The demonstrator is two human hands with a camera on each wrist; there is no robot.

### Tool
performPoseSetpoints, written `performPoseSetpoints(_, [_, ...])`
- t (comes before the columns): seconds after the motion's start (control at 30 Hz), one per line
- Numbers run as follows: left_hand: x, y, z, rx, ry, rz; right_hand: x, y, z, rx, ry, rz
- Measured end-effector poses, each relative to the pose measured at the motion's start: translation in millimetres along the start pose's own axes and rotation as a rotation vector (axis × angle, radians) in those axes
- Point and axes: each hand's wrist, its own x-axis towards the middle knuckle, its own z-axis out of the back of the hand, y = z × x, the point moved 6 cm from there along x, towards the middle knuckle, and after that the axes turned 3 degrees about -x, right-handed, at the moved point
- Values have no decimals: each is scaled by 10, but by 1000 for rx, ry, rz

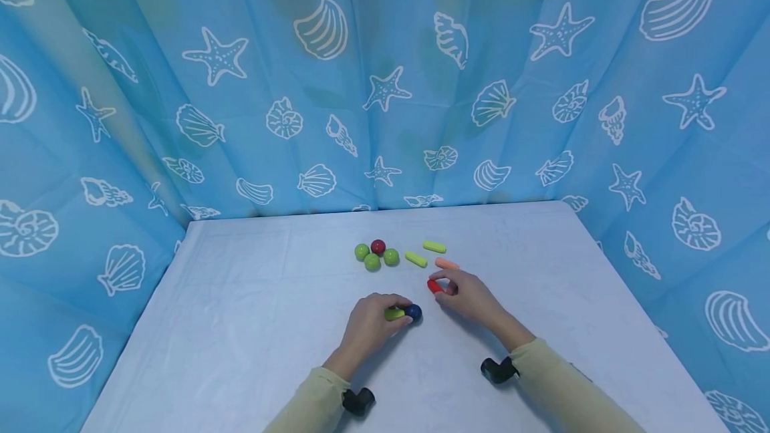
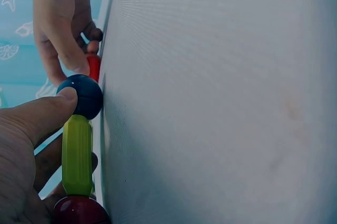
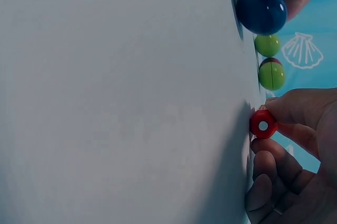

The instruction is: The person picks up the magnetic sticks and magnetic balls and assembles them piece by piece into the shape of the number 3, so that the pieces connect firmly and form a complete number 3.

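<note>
My left hand [image 1: 365,326] grips a short chain of toy building pieces. It is made up of a glossy blue ball [image 2: 81,97], a yellow-green ribbed rod [image 2: 77,155] and a dark red ball [image 2: 80,211] joined in line. In the left wrist view the thumb presses on the blue ball. To the right, my right hand [image 1: 472,296] pinches a short red rod [image 1: 434,285] between thumb and fingers, close over the white tabletop. The rod's end, with a pale round centre, faces the right wrist camera. A gap separates the red rod from the blue ball.
Beyond the hands lie several green balls [image 1: 391,257] grouped with one dark red ball [image 1: 377,246]. Near them are two yellow-green rods [image 1: 434,246] and a peach rod [image 1: 446,263], just past the right fingertips. A blue seashell-patterned curtain [image 1: 385,132] hangs behind the white table [image 1: 252,286].
</note>
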Motion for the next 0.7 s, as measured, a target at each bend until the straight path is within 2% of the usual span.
performPoseSetpoints(0.4, [-8, -16, 18, 2, -13, -14, 30, 134, -132, 31, 25, 20])
performPoseSetpoints(0.7, [2, -19, 6, 5, -13, -36, 38, 199, -175, 0, 48, 1])
